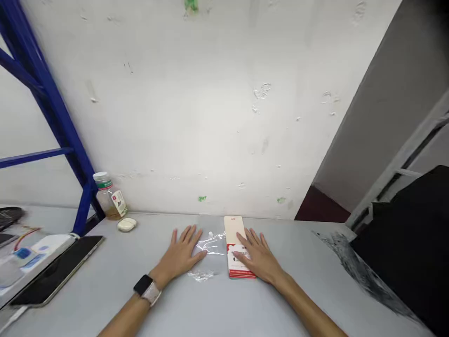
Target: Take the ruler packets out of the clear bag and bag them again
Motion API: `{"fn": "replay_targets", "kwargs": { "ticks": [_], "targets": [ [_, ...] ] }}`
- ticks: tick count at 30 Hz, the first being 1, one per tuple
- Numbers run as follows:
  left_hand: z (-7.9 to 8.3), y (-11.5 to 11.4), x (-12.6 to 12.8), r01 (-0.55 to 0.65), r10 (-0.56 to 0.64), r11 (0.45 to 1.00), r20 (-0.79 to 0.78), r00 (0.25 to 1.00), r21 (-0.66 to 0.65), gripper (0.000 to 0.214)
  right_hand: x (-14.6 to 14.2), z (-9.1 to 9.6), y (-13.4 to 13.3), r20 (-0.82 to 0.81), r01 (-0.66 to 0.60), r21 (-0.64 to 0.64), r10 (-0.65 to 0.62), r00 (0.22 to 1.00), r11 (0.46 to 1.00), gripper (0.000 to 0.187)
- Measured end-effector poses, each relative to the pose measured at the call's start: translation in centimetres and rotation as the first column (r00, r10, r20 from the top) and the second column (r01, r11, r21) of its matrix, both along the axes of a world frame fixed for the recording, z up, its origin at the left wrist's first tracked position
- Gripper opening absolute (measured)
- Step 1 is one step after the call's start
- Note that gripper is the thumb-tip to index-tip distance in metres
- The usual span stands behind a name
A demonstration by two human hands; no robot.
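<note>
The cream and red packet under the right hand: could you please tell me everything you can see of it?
The cream and red packet is a long, flat rectangle, lying on the grey table with its length pointing toward the wall. It looks like paper or card. The far part is plain cream; the near part has red edging and small print, including a "4". The right hand rests on its right side, covering some print. A clear plastic bag lies against its left edge.
</note>
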State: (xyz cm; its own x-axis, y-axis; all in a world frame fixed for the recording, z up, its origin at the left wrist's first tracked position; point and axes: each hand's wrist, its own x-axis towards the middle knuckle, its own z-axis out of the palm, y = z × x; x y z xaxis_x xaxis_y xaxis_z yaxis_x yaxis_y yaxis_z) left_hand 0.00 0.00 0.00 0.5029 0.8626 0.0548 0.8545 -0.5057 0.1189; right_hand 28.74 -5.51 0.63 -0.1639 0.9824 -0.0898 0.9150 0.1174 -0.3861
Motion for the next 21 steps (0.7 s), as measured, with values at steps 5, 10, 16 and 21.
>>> {"fn": "replay_targets", "kwargs": {
  "ticks": [5, 10, 16, 21],
  "targets": [
    [0.27, -0.28, 0.06, -0.003, 0.003, 1.000, 0.015, 1.000, 0.008, 0.072, -0.12, -0.11, 0.15, -0.010, -0.003, -0.003, 0.003, 1.000, 1.000, 0.075],
    [0.16, -0.20, -0.13, 0.003, -0.004, 1.000, 0.038, 0.999, 0.029, 0.070, -0.19, -0.12, 0.03, -0.029, 0.006, -0.004, -0.006, 1.000, 1.000, 0.075],
    [0.23, -0.15, -0.15, 0.003, -0.004, 1.000, 0.043, 0.999, 0.019, 0.070, -0.36, 0.06, -0.02, -0.070, 0.010, 0.012, -0.010, 0.998, 1.000, 0.074],
    [0.07, -0.09, -0.31, 0.009, -0.009, 1.000, 0.045, 0.999, 0.006, 0.071, -0.32, 0.14, -0.09, -0.123, 0.015, 0.023, -0.012, 0.992, 1.000, 0.076]
  ]
}}
